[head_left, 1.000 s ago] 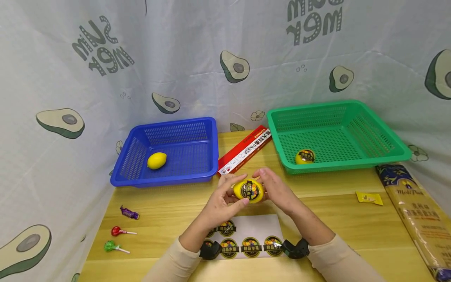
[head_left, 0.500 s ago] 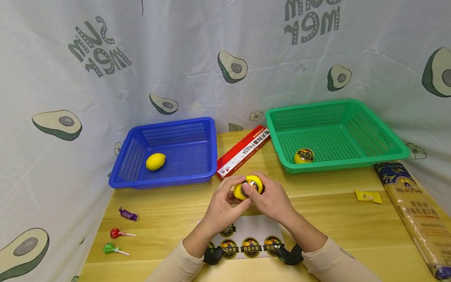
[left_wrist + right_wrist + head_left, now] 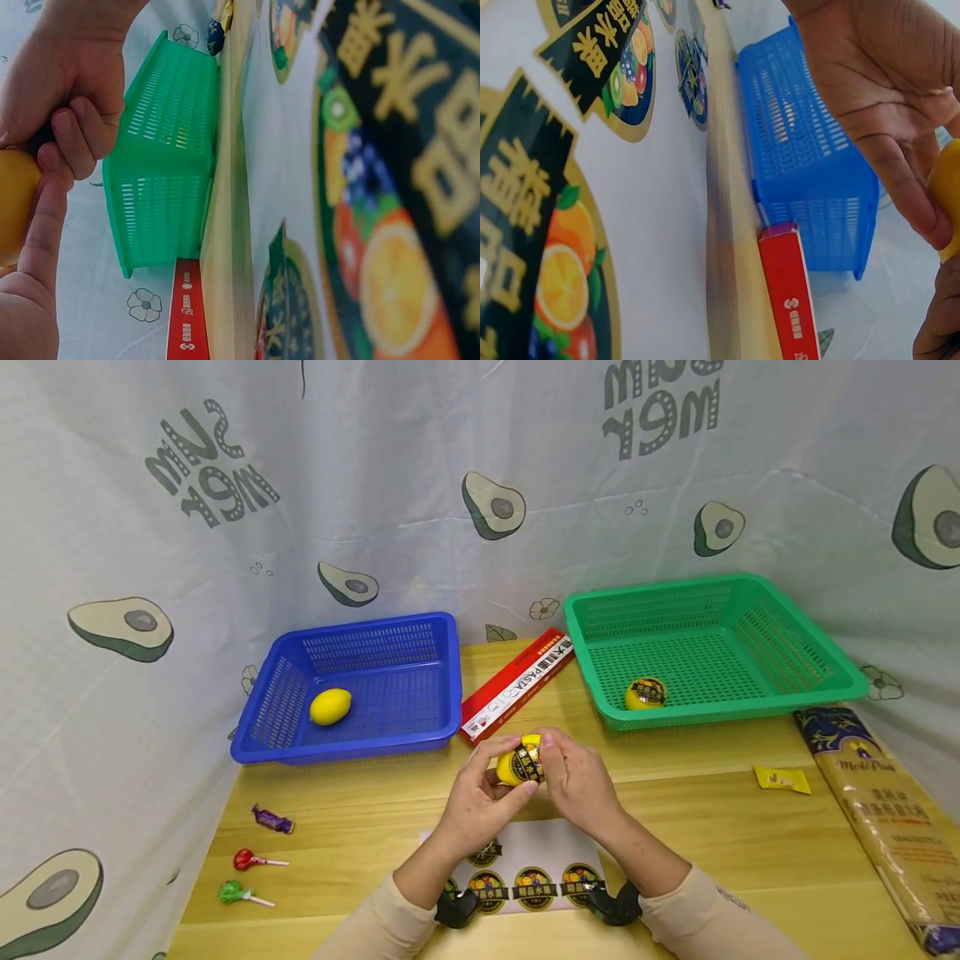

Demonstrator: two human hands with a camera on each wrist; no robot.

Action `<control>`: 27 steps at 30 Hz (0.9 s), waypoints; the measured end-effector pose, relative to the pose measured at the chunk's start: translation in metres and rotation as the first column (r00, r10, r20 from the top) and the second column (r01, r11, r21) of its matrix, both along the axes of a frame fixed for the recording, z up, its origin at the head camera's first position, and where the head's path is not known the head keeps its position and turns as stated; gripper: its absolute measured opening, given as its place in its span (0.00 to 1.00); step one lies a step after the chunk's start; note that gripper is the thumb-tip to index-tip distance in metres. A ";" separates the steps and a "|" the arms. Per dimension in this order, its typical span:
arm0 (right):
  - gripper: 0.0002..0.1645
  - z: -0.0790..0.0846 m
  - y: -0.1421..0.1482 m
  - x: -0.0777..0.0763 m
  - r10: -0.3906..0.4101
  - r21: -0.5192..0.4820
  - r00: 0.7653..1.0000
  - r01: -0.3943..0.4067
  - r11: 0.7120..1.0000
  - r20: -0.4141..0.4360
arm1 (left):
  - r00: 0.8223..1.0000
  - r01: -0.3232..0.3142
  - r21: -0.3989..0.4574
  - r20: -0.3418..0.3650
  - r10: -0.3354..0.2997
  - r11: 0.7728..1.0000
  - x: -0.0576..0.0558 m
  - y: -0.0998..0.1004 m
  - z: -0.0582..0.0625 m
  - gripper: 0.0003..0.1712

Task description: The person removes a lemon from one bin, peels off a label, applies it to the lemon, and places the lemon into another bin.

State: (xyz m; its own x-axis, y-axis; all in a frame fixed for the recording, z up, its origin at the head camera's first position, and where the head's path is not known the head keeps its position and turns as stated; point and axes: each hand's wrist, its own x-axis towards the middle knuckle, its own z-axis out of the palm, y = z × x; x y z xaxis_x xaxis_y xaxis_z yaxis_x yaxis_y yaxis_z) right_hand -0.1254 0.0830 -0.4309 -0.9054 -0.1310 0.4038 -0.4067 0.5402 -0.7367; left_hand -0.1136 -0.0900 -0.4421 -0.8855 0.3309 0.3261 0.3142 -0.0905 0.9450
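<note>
Above the table's middle, my left hand grips a yellow lemon between thumb and fingers. On the lemon's face sits a round black and gold fruit sticker. From the other side my right hand holds the fruit too, its thumb pressed over the sticker's right part. The left wrist view catches the lemon at its edge, the right hand's fingers curled beside it. Below both hands lies a white sticker sheet with several matching labels, partly covered by the wrist cameras.
A blue basket holds a plain lemon. In the green basket lies a stickered lemon. Between them is a red pasta box. Candies lie left, a yellow packet and a pasta bag right.
My right hand has closed in on the lemon, its thumb coming down on the sticker and then shifting toward the fruit's right side. The left hand keeps its hold.
</note>
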 end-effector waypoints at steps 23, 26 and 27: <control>0.40 0.007 0.118 0.024 -0.247 -0.055 0.859 0.303 0.951 0.448 | 0.988 -0.076 -0.029 0.134 0.079 0.997 -0.002 -0.009 0.006 0.31; 0.47 0.007 0.146 0.017 -0.350 -0.012 0.822 0.397 0.918 0.449 | 0.987 -0.072 -0.022 0.139 0.074 0.997 -0.003 -0.009 0.006 0.31; 0.48 0.007 0.154 0.014 -0.376 -0.007 0.812 0.423 0.906 0.446 | 0.987 -0.073 -0.025 0.145 0.076 0.997 -0.003 -0.009 0.006 0.31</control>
State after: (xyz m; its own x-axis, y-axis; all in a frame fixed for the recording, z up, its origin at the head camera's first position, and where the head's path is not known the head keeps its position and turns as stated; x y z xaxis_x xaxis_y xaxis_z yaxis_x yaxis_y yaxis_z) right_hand -0.1115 0.2369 -0.4236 -0.9530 0.2999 -0.0420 0.1943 0.4993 -0.8444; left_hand -0.1166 -0.0986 -0.4359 -0.9455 0.2673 0.1860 0.1783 -0.0528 0.9825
